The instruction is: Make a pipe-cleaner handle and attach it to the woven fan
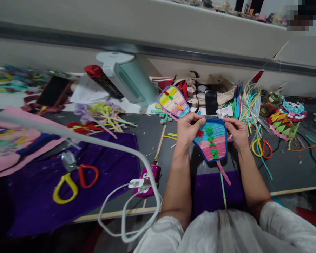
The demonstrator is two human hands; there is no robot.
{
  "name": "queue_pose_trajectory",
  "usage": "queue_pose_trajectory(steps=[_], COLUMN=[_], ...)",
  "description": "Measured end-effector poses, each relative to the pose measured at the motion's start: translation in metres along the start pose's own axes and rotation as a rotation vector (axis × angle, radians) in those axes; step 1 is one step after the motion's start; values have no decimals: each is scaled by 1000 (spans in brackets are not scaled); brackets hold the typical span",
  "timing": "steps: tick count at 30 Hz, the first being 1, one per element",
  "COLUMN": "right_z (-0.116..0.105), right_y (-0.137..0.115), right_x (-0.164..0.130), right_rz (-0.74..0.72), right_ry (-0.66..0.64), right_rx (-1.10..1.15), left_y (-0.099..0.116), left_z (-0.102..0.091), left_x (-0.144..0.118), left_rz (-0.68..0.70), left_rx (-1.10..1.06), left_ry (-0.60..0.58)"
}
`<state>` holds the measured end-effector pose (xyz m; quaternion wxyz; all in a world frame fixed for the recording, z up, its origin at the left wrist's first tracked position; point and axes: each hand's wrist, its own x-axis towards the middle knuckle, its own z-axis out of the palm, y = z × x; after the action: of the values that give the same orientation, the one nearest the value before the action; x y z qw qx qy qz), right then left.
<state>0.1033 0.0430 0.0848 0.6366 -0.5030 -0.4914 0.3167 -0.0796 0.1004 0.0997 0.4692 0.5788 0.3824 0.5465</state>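
Note:
A small craft fan (213,140) made of blue and pink pipe cleaners, with a dark blue rim, green flowers and a red flower, is held above the dark table (284,172). My left hand (189,129) grips its upper left rim. My right hand (236,133) pinches its upper right rim. Its pink and green stem hangs down toward my lap. A second fan (173,102) in yellow, pink and purple lies just beyond my left hand.
Red and yellow scissors (262,147) lie right of my right hand; another pair (75,182) lies on purple cloth (110,165) at left. A white cable (131,207) and pink device (149,181) sit near the front edge. Bundled pipe cleaners (246,100) stand behind.

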Motion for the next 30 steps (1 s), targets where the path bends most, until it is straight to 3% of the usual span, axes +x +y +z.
queue_pose_trajectory(steps=[9,20,30], right_z=[2,15,12], right_y=[-12,-28,-32], right_x=[-4,-4,-7], right_rz=[114,245,324], right_ry=[-86,-17,-22], right_rx=[107,313,424], left_y=[3,8,8], left_z=[-2,0,0], left_x=[-2,-3,-3], left_rz=[38,71,17], left_rx=[34,40,-57], left_ry=[-27,-32,-47])
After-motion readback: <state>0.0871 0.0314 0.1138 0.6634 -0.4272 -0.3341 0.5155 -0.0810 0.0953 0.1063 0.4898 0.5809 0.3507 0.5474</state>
